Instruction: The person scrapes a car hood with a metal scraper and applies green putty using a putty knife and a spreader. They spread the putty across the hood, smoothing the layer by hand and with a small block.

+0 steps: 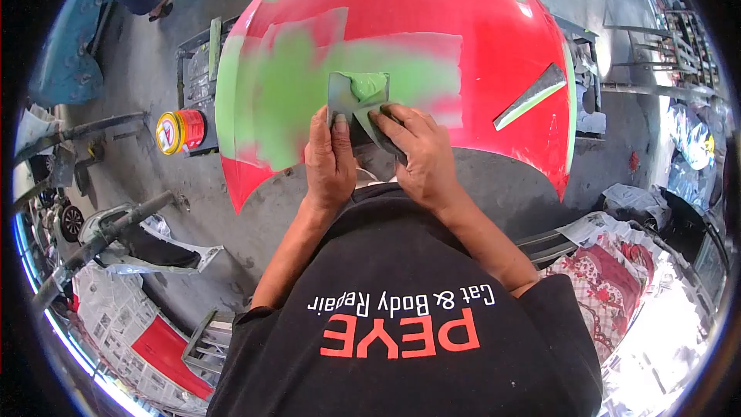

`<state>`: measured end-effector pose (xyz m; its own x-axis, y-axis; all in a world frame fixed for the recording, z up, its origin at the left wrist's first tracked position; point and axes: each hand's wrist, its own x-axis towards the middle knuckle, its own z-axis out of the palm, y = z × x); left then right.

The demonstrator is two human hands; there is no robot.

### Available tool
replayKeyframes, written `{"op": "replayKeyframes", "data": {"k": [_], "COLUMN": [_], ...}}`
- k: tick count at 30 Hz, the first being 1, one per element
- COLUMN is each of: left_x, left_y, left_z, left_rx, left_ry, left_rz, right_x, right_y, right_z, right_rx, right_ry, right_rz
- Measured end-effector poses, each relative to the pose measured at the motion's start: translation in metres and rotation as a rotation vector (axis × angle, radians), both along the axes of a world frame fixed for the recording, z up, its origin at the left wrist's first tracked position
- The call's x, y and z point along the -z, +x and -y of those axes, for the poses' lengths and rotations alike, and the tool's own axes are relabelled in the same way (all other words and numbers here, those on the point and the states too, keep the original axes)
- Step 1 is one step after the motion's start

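I see L hand (330, 161) gripping board (338, 93), R hand (421, 150) pinching spreader (373, 130); green putty (369, 85) just fwd of spreader, nearer R.

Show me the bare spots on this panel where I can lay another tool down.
On the panel, red surface lies free between the middle green patch and the long tool, and farther back toward the far edge. Crowded: the near middle, where the left hand holds a plate with green paste and the right hand a spreader.
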<state>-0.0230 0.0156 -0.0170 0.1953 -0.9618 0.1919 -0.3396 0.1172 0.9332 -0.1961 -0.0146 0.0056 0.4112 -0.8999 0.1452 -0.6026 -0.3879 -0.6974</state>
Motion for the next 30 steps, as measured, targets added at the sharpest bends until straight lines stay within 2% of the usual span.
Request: {"op": "replayKeyframes", "data": {"k": [2,3,5,6,7,9,11,17,19,20,23,25,27,30], "left_x": [0.010,0.007,-0.001,-0.003,-0.004,-0.002,0.009,0.015,0.014,0.014,0.033,0.029,0.024,0.022], "left_y": [0.005,0.008,0.017,0.024,0.033,0.049,0.060,0.045,0.041,0.041,0.054,0.054,0.052,0.050], "left_z": [0.010,0.015,0.026,0.030,0.030,0.027,0.009,-0.028,-0.033,-0.035,-0.049,-0.048,-0.044,-0.034], "left_rx": [-0.068,-0.060,-0.248,-0.251,-0.314,-0.366,-0.367,-0.340,-0.332,-0.324,-0.297,-0.317,-0.326,-0.322], "left_ry": [-0.196,-0.197,-0.193,-0.195,-0.124,-0.053,0.149,0.157,0.177,0.191,0.237,0.288,0.334,0.328], "left_rz": [0.307,0.312,0.428,0.431,0.398,0.366,0.184,0.110,0.037,-0.038,-0.024,0.036,0.093,0.058], "right_x": [-0.003,0.003,0.031,0.051,0.072,0.101,0.125,0.199,0.205,0.207,0.202,0.190,0.182,0.195], "right_y": [-0.012,-0.016,-0.024,-0.028,-0.032,-0.037,-0.037,-0.035,-0.035,-0.036,-0.043,-0.048,-0.056,-0.068], "right_z": [0.016,0.021,0.033,0.045,0.056,0.086,0.121,0.210,0.231,0.235,0.237,0.229,0.210,0.170], "right_rx": [-0.137,-0.131,-0.083,0.006,0.093,0.246,0.322,0.375,0.357,0.340,0.308,0.284,0.273,0.247], "right_ry": [0.161,0.161,0.227,0.103,-0.014,0.038,0.041,-0.235,-0.184,-0.140,-0.162,-0.108,-0.057,-0.117], "right_rz": [0.062,0.069,0.185,0.128,0.071,-0.169,-0.328,-0.540,-0.591,-0.641,-0.571,-0.573,-0.580,-0.558]}}
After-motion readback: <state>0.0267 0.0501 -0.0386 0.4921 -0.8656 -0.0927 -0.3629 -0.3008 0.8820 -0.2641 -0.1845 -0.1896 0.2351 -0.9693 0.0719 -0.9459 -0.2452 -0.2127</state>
